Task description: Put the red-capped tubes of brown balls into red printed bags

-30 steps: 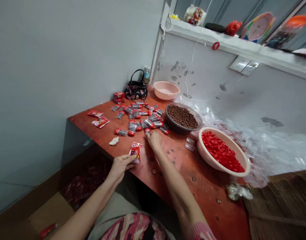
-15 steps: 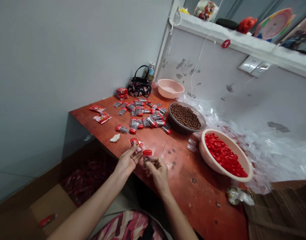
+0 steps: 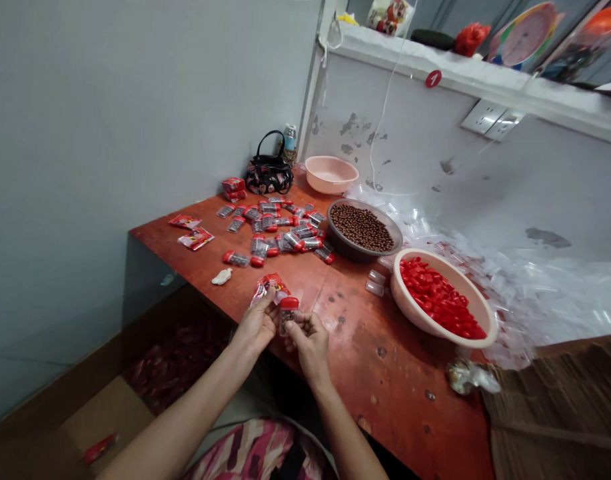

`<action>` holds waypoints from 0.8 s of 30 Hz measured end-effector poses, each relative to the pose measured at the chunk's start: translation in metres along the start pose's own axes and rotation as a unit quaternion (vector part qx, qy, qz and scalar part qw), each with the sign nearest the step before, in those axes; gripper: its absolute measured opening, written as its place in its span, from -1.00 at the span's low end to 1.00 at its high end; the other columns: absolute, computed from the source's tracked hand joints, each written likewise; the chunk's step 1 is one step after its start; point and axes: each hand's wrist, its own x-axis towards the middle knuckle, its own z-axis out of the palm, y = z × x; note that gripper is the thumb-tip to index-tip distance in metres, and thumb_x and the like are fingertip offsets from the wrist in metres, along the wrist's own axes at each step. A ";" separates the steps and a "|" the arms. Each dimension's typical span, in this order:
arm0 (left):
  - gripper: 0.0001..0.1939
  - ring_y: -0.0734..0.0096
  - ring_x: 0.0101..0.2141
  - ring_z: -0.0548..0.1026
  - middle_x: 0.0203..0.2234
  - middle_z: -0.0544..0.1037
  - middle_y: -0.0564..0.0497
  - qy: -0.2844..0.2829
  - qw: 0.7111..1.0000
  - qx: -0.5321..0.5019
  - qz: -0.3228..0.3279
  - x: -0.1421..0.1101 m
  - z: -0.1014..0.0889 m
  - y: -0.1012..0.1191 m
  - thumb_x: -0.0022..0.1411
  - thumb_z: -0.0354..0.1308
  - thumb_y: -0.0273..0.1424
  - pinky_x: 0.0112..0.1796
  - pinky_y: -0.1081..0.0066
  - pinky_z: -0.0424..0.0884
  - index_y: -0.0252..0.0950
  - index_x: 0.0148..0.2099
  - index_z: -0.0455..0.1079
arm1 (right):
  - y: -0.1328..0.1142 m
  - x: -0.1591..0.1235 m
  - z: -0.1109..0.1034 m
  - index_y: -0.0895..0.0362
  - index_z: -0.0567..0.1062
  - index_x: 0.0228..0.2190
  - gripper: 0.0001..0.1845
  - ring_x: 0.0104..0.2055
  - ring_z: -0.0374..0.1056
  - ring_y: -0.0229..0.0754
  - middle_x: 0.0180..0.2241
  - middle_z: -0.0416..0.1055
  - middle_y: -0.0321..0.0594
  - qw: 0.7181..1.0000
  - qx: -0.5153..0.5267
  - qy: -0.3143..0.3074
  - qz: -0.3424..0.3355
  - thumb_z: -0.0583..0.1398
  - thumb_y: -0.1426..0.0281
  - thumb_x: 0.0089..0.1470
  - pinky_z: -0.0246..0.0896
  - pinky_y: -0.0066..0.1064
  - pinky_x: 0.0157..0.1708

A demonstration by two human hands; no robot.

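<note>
My left hand (image 3: 258,327) is closed on a small red printed packet (image 3: 269,285), pinched between thumb and fingers over the table's front edge. Just to the right, my right hand (image 3: 310,343) grips a clear little bottle (image 3: 288,313) by its lower part. It stands upright with a red cap on top and dark brown balls inside. The bottle is right beside the packet's lower edge; whether they touch, I cannot tell. Beyond my hands lie several similar filled bottles (image 3: 292,241) in a loose heap on the red table (image 3: 355,353).
A dark bowl of brown balls (image 3: 362,228) and a pink basin of red caps (image 3: 440,300) stand to the right. Clear empty containers (image 3: 560,287) pile along the wall. Flat packets (image 3: 196,238), a handbag (image 3: 269,175) and a pink basin (image 3: 331,175) are farther back.
The packet shows broader and more spread out in my left hand. The bottle and the packet have come closer together. The whole view has shifted slightly.
</note>
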 end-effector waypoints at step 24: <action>-0.82 0.47 -0.61 0.42 -0.61 0.48 0.02 -0.082 0.987 0.129 0.054 -0.009 0.009 -0.005 -0.11 0.25 -0.41 -0.57 0.51 0.32 -0.40 -0.43 0.37 | -0.003 0.006 0.000 0.18 0.34 -0.46 -0.81 -0.70 0.18 -0.39 -0.63 0.32 -0.37 0.999 0.028 0.000 0.019 0.19 0.31 -0.11 0.11 -0.59 -0.73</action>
